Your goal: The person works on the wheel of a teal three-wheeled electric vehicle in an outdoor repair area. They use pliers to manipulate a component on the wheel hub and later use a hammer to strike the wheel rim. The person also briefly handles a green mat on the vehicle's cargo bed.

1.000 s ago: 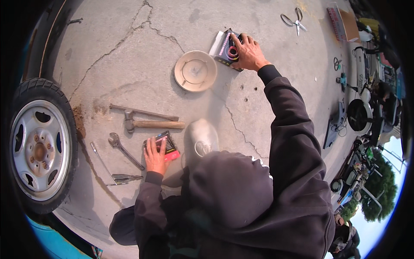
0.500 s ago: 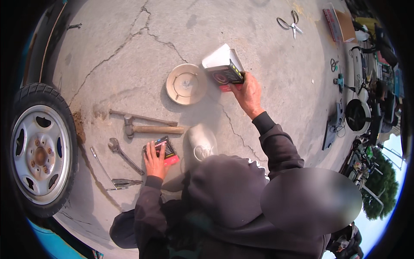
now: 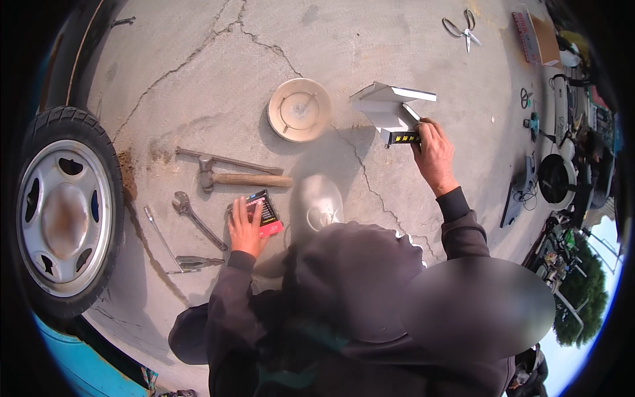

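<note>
dark clothing [image 3: 354,278] fills the lower middle, blurred patch over part of it at lower right. light shoe [image 3: 322,198] pokes out just ahead of it.

left hand [image 3: 246,228] is low over the small black-and-red box [image 3: 268,213], fingers a bit apart across its left part; cannot tell if it grips or just rests. box is left of the shoe, near the tools.

pliers [image 3: 198,262] and a thin rod [image 3: 162,237] lie left of that hand, rod's lower end by the pliers. adjustable wrench [image 3: 198,220] slants between rod and box. wooden-handled hammer [image 3: 248,179] is beyond, handle toward the shoe; a long metal bar [image 3: 231,161] runs just past it.

right hand [image 3: 434,159] is out to the right, thumb and fingers closed together on the edge of the unfolded box [image 3: 390,116]: white inside, black outside with yellow print, flaps spread, tilted. cannot tell if its bottom touches the concrete [image 3: 397,59].

round tan dish [image 3: 299,110] sits left of that box, apart from it. wheel [image 3: 69,225], black tyre and silver rim, at far left. scissors [image 3: 467,30] lie far out at upper right, blades apart; cardboard box [image 3: 546,43] right of them.
</note>
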Tool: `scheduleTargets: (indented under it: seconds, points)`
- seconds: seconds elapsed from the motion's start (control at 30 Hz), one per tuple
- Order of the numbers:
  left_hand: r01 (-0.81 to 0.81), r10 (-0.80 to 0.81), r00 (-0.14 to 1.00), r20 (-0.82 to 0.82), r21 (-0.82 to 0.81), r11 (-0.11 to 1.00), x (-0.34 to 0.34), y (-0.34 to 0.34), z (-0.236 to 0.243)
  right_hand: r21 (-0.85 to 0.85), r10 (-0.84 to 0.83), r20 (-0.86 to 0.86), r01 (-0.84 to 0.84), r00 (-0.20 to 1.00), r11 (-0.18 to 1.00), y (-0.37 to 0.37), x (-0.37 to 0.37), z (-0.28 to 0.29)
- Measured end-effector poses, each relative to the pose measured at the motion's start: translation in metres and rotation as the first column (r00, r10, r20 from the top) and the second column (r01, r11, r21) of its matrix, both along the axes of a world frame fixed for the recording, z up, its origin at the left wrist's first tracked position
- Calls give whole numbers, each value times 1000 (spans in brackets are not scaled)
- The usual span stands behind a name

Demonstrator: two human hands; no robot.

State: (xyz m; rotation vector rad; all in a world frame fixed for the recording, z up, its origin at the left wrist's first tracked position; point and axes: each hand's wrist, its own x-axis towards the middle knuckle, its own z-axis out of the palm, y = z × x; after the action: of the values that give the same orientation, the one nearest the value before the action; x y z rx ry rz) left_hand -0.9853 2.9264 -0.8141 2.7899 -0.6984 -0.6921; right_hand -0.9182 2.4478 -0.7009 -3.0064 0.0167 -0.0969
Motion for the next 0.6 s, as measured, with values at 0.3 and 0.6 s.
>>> scheduleTargets:
  seconds: [0.3,0.6]
  points:
    - [-21,31,994,106,-91,996,0,0,-3,-307,-61,158,108,986,946,-21,60,-26]
    - [-43,50,997,59,-122,992,8,-5,40,407,-275,-400,439,874,801,101,60,-97]
